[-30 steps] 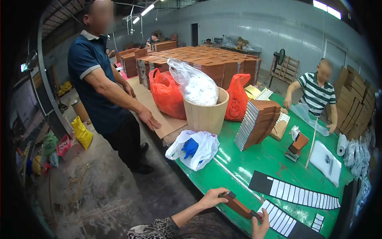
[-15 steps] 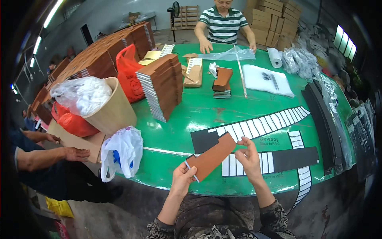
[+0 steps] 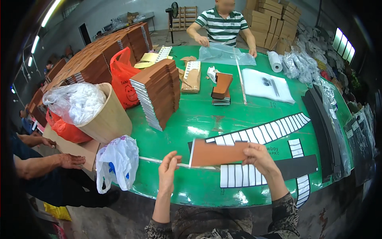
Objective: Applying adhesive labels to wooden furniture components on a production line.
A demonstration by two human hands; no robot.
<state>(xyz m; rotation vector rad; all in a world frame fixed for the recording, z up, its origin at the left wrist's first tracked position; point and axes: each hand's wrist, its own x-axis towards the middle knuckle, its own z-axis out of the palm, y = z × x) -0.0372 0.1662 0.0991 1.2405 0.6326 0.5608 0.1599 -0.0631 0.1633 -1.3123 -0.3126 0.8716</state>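
Observation:
A flat brown panel with a white left edge and a notched top edge hangs over the near part of the green table. My right hand pinches its right end between thumb and fingers. Just off the panel's white edge, my left hand is raised with loosely bent fingers and holds nothing. Behind and below the panel lie black strips bearing rows of white patches, an upper strip and a lower strip, each partly covered. A short patched strip runs down toward the near edge.
A tall stack of brown panels stands left of centre, a small brown pile beyond. Plastic bags, a tan bin and black strips line the sides. One person handles clear film opposite; another's hands touch cardboard at left.
The panel has turned from slanted to nearly level. My left hand has let go of its left end, and my right hand, empty before, has taken its right end.

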